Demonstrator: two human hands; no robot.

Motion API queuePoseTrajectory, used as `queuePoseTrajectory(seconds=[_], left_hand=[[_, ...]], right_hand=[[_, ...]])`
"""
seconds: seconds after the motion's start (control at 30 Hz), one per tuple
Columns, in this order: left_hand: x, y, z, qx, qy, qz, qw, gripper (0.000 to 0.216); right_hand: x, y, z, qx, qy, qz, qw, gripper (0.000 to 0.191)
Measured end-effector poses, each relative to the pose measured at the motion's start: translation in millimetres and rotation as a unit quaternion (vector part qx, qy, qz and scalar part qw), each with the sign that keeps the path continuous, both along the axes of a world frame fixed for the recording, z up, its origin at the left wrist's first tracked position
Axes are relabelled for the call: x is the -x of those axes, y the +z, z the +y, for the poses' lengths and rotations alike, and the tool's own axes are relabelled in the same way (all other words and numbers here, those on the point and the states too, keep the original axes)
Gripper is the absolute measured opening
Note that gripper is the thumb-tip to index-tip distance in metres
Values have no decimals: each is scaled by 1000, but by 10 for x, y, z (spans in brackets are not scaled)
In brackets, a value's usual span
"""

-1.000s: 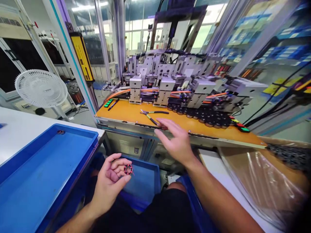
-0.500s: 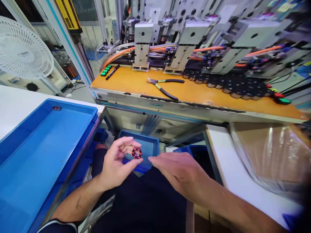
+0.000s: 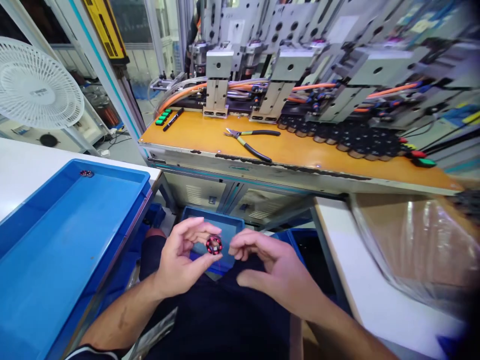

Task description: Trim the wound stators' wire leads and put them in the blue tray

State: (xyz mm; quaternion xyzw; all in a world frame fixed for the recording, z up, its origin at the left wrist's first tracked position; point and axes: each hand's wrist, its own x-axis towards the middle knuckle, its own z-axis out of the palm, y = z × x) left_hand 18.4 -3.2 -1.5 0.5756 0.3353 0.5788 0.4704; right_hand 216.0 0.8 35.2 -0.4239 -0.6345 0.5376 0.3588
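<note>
My left hand [image 3: 180, 262] pinches a small round part with red windings [image 3: 214, 245] between thumb and fingertips, above my lap. Just to its right, my right hand [image 3: 268, 267] has its fingers curled toward the part, a short gap away and holding nothing that I can see. Behind both hands a small blue bin [image 3: 228, 227] sits under the bench. A large blue tray [image 3: 71, 240] lies to the left, with one more small round part [image 3: 86, 173] in its far corner.
An orange bench top [image 3: 210, 137] carries pliers [image 3: 250, 140], a black marker [image 3: 173, 119], green buttons [image 3: 163, 116] and a row of dark round parts [image 3: 348, 140] before grey machine blocks [image 3: 217, 75]. A white fan [image 3: 37, 85] stands at the left. A plastic-lined carton [image 3: 416, 240] sits at the right.
My right hand came back from the bench edge down to my lap and curled its fingers beside the wound part. The view tilted downward. My left hand kept hold of the part.
</note>
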Motion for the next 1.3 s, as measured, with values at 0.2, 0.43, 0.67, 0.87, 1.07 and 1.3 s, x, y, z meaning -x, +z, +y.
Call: queuePoseTrajectory(seconds=[0.2, 0.43, 0.67, 0.87, 1.07, 1.3], left_hand=[[-16, -17, -25, -23, -25, 9, 999, 73], [61, -17, -42, 9, -58, -26, 998, 73], [14, 33, -94, 35, -114, -61, 991, 70], [99, 62, -39, 144, -176, -144, 963, 35], [114, 47, 8, 151, -186, -114, 964, 33], [98, -16, -5, 155, -163, -44, 973, 29]], right_hand=[[290, -215, -54, 137, -51, 175, 974, 28], [204, -310, -196, 154, -65, 213, 963, 28], [206, -180, -169, 99, -49, 185, 976, 23], [134, -270, -212, 104, -34, 170, 979, 25], [145, 7, -67, 89, -24, 78, 993, 25], [159, -17, -50, 94, 9, 66, 993, 29]])
